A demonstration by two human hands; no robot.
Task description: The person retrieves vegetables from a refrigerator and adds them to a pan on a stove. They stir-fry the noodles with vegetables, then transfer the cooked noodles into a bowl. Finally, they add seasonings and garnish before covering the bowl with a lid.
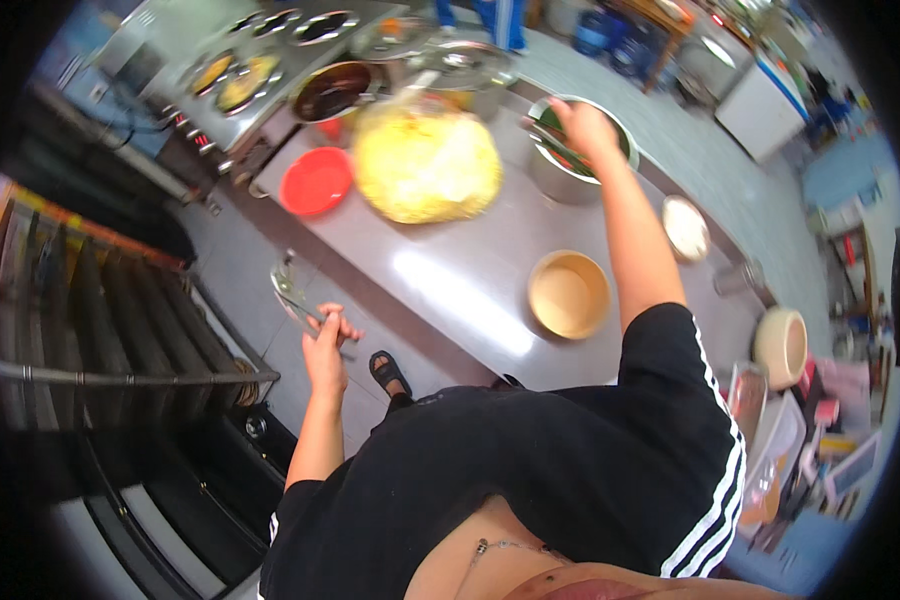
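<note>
My left hand [328,341] is out over the floor, left of the steel counter [450,277]. Its fingers are closed on the handle of a metal utensil [291,298], which has a rounded head with bits of green on it; blur hides its exact kind. My right hand [586,129] reaches over the rim of a deep metal pot [570,184] holding dark green and some red contents. A dark slender shape [551,141] lies under its fingers, too blurred to tell whether I grip it. A round tan bowl [568,295] stands on the counter nearer to me.
A large clear bag of yellow noodle-like food [427,169] lies beside a red plastic basin [316,181]. Behind are a pot of dark liquid [335,91] and a glass lid [461,64]. A white bowl [685,228] stands right; a black rack [120,315] left. A person's blue trousers [499,22] show beyond.
</note>
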